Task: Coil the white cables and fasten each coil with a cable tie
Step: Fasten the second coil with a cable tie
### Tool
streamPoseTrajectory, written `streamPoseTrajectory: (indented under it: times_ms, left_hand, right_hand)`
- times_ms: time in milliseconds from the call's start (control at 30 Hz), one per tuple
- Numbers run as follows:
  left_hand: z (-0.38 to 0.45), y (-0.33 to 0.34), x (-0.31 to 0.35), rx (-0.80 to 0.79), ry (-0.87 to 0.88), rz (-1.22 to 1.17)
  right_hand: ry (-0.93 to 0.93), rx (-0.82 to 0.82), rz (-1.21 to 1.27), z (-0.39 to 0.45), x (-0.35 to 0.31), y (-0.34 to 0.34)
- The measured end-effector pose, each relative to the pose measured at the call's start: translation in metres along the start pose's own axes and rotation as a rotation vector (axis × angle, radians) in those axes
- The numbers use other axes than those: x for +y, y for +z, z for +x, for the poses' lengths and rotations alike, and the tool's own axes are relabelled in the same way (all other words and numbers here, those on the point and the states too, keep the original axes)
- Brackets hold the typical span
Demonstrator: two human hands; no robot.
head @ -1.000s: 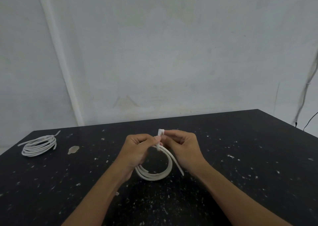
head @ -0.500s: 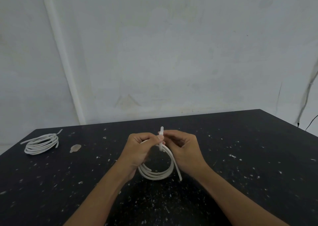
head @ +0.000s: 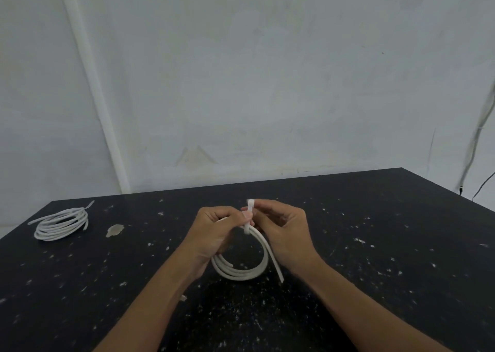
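A white cable coil [head: 242, 272] hangs upright over the middle of the black table [head: 388, 258], its lower loops near the surface. My left hand [head: 214, 233] grips the top left of the coil with curled fingers. A white cable tie [head: 249, 215] stands upright at the coil's top, wrapped round the strands. My right hand [head: 284, 228] pinches the tie near its upper end between thumb and fingers. One loose cable end [head: 277, 268] slants down on the right of the coil.
A second white cable coil [head: 63, 221] lies flat at the table's far left corner. A pale smear [head: 114, 230] marks the surface beside it. The wall stands just behind the table's far edge. Dark wires [head: 474, 148] hang at the far right.
The tie's upper end has shifted slightly between my fingers and stands upright; both hands stay at the coil's top. The view has drifted a little.
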State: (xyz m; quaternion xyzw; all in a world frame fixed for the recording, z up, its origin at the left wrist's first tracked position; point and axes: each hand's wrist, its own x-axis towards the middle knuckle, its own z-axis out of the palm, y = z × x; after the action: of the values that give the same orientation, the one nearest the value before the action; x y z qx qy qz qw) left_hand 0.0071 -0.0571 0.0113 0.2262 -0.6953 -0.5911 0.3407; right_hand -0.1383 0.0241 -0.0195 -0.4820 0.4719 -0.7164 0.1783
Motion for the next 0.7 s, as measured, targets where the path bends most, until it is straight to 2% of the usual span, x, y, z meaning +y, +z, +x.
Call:
streamPoseTrajectory:
  times_ms: [200, 300, 367, 533, 600, 700]
  left_hand:
    - [0.001, 0.003, -0.004, 0.086, 0.072, -0.031]
    - [0.002, 0.004, -0.002, 0.098, 0.137, 0.062]
    - [0.002, 0.006, -0.001, 0.086, 0.196, 0.14]
    - [0.001, 0.011, -0.003, 0.136, 0.28, 0.22]
    - [0.001, 0.011, -0.004, 0.178, 0.264, 0.22]
    - [0.001, 0.011, -0.007, 0.224, 0.235, 0.235]
  right_hand:
    - [-0.075, -0.087, -0.128, 0.0, -0.004, -0.003]
    - [0.119, -0.053, 0.071, 0.003, -0.009, -0.003]
    - [0.215, -0.034, 0.111, 0.005, -0.011, -0.003]
    - [0.162, -0.006, 0.041, 0.012, -0.017, -0.012]
    - [0.154, 0.013, 0.02, 0.016, -0.021, -0.018]
    - [0.073, -0.007, -0.136, 0.016, -0.023, -0.021]
